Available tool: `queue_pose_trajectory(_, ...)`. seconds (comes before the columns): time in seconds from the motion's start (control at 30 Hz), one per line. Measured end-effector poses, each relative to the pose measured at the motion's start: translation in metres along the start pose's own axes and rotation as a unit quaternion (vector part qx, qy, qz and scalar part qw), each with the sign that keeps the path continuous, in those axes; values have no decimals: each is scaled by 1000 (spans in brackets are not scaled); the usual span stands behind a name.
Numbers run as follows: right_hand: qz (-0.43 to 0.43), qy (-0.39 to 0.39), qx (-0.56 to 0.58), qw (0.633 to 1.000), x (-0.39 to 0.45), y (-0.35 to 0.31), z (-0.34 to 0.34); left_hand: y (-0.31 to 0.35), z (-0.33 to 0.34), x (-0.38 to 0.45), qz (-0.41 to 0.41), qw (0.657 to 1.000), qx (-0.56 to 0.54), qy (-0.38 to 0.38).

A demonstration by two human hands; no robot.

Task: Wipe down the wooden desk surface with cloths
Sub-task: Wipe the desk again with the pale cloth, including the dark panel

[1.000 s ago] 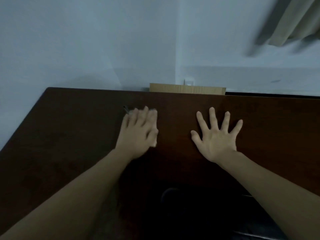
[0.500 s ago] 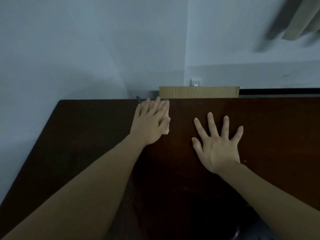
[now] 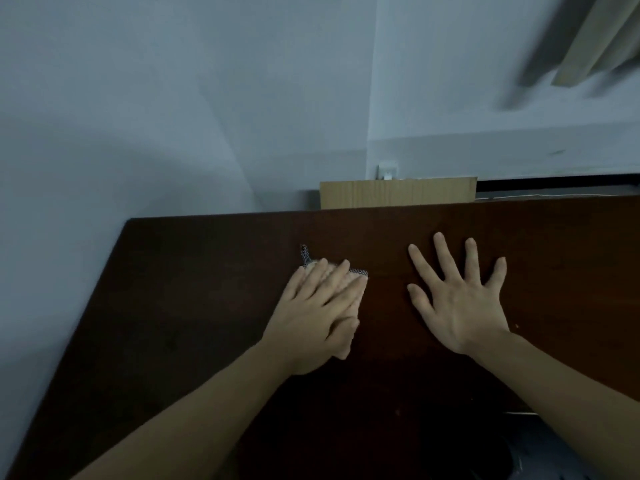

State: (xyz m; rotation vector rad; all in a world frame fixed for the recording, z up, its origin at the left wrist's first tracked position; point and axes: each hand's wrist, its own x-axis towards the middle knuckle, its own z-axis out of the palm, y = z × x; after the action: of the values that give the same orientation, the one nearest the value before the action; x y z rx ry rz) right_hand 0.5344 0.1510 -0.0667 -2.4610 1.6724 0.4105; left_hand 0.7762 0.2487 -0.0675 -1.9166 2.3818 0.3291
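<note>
Now the left hand [image 3: 318, 313] lies flat on the cloth [image 3: 358, 271], fingers straight and pressing it to the dark wooden counter [image 3: 194, 306] (only a checkered edge and a pale patch peek out past the fingertips). Just right of it, the right hand [image 3: 460, 303] rests palm-down on bare wood, fingers spread wide, holding nothing. Behind the far edge, a light wooden board [image 3: 398, 192] stands against the wall.

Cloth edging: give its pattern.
Black-and-white checked trim on the cloth, head view.
</note>
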Motion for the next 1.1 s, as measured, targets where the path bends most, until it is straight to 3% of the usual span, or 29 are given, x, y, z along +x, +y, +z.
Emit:
queue_pose_trajectory(0.37,-6,14,9,1000,1,1,5,-58,-19,102,-148,987,0,65)
queue_pose_trajectory(0.57,-8,24,10,1000,1,2,7,-31,-9,60,-137,989,0,49)
queue_pose_trajectory(0.77,-8,11,17,1000,0,1,2,5,8,-34,-35,999,3,18)
queue_pose_trajectory(0.87,-10,11,19,1000,0,2,3,-7,9,-34,-18,1000,19,14)
queue_pose_trajectory(1.1,-19,32,28,999,1,3,7,-20,-4,45,-205,977,0,50)
